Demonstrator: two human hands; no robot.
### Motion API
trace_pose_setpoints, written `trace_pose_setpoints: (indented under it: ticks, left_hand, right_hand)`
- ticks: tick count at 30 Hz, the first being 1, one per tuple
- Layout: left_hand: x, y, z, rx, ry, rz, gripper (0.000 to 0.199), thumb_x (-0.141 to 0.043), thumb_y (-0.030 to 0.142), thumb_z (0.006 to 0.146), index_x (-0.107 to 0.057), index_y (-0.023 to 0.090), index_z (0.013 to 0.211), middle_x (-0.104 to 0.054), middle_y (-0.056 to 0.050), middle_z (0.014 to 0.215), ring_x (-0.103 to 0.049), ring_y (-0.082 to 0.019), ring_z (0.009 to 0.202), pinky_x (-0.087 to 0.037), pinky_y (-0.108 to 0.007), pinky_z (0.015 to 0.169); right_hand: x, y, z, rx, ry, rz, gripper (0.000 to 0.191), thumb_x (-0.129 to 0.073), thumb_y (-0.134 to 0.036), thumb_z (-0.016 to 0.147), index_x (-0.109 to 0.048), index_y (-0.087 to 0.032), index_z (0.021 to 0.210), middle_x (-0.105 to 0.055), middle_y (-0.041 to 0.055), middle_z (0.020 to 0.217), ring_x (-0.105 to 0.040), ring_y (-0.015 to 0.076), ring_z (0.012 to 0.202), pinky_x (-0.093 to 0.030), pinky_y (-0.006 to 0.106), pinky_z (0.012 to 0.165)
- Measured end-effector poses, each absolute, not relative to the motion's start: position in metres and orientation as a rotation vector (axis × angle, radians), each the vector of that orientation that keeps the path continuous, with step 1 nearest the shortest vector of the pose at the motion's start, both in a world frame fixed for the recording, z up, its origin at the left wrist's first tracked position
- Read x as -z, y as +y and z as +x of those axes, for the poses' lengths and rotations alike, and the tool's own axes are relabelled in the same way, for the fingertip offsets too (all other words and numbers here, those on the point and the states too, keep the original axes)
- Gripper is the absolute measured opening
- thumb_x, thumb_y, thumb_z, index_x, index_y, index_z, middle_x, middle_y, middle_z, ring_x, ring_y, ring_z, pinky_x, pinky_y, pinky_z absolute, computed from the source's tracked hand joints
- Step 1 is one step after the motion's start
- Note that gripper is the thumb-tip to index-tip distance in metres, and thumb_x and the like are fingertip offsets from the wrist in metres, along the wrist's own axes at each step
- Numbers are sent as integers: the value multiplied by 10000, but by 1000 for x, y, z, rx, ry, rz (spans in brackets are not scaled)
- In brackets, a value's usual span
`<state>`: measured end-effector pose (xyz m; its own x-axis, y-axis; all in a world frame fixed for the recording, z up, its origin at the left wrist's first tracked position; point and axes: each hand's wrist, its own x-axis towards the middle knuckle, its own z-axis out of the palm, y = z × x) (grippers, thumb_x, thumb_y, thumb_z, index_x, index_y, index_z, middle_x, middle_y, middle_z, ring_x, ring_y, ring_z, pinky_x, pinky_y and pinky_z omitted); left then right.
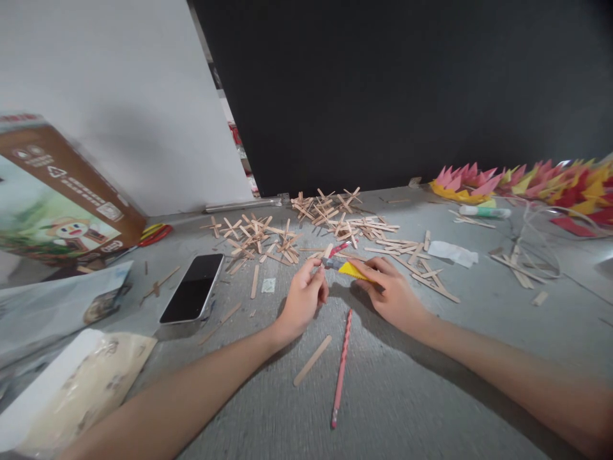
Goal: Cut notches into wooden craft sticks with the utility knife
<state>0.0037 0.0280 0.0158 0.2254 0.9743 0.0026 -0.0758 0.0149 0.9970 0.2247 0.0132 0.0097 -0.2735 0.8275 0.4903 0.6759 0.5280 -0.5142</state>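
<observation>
My right hand [390, 291] is wrapped round a yellow box cutter [353, 270], its grey front end pointing left toward my other hand. Pinched in the fingers of my left hand [305, 294] is a wooden craft stick [328, 250]; its tip shows above them, beside the cutter's front end. How far the blade is out is too small to tell. On the table below my hands lie a pink pencil [341, 367] and a single loose craft stick [313, 361]. Just beyond the hands is something red [341, 246], partly hidden.
Craft sticks [258, 236], many crossed together, cover the back of the grey table. To the left are a phone [193, 289], red-and-yellow scissors [154, 234], a printed box [67, 191] and plastic packets [90, 390]. Folded paper pieces [467, 182], a glue stick [484, 212] and tissue [453, 253] lie right.
</observation>
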Motion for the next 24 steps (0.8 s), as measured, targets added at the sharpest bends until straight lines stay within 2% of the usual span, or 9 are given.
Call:
trace_pose_setpoints:
  ticks: [5, 11, 14, 18, 22, 24]
  left_hand:
    - [-15, 28, 3, -1061, 962, 1294, 295, -542, 521, 1003, -560, 232, 1061, -503, 79, 514, -380, -96, 409, -307, -187, 427]
    - [-17, 25, 4, -1074, 947, 1300, 322, -557, 537, 997, -568, 223, 1067, -490, 79, 517, -380, -97, 418, -298, -190, 433]
    - [-18, 25, 5, -1078, 954, 1293, 335, -549, 552, 1001, -548, 218, 1018, -489, 81, 513, -377, -93, 420, -301, -185, 435]
    - [-16, 26, 5, -1088, 978, 1274, 354, -552, 574, 997, -525, 222, 968, -499, 81, 514, -385, -92, 424, -299, -178, 432]
    - [-14, 28, 4, -1094, 990, 1273, 354, -559, 574, 991, -523, 223, 961, -498, 83, 510, -378, -93, 415, -286, -181, 421]
    - [-14, 28, 4, -1085, 998, 1293, 347, -554, 562, 992, -542, 217, 962, -494, 84, 510, -373, -91, 413, -284, -186, 427]
  right_hand:
    - [-6, 20, 228, -276, -1904, -1367, 453, -503, -296, 1039, -617, -281, 1477, -637, 95, 1032, -612, 289, 997, -530, 451, 900]
    - [-7, 23, 229, -359, -1784, -1419, 470, -480, -375, 1060, -590, -251, 1500, -666, 106, 1069, -641, 265, 932, -537, 436, 881]
    - [-9, 21, 229, -400, -1750, -1364, 470, -468, -420, 1075, -575, -259, 1503, -691, 122, 1225, -653, 281, 1089, -517, 462, 985]
    - [-9, 20, 229, -469, -1731, -1287, 455, -459, -460, 1084, -573, -284, 1488, -647, 107, 1425, -592, 284, 1306, -446, 491, 1121]
    - [-9, 18, 229, -537, -1705, -1271, 457, -460, -481, 1080, -578, -288, 1478, -634, 100, 1460, -580, 285, 1336, -438, 493, 1131]
    - [-12, 16, 229, -567, -1677, -1277, 448, -469, -486, 1075, -595, -277, 1451, -670, 94, 1396, -617, 276, 1265, -465, 465, 1091]
